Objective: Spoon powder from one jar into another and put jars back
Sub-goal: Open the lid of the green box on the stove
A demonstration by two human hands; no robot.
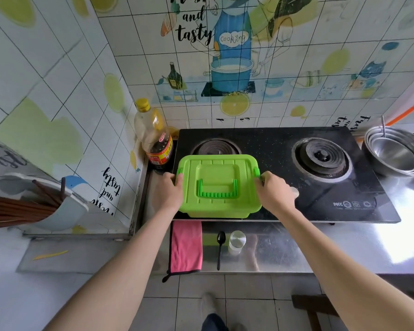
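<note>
Both my arms reach forward, left hand (171, 191) and right hand (274, 191) curling fingers (263, 178) round the side latches (256, 172) of the green box (219, 185).

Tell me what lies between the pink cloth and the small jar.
A black spoon lies on the steel counter, bowl end toward the stove; the head view shows it.

A home kitchen: gas hob (285, 168), tiled wall (58, 80), steel bowls (397, 154).

- storage box (219, 185) done in loud lime green, handle darker
- cloth (186, 247) at its 7 o'clock coloured pink, edged black
- spoon (220, 250) at 6 o'clock finished black
</note>
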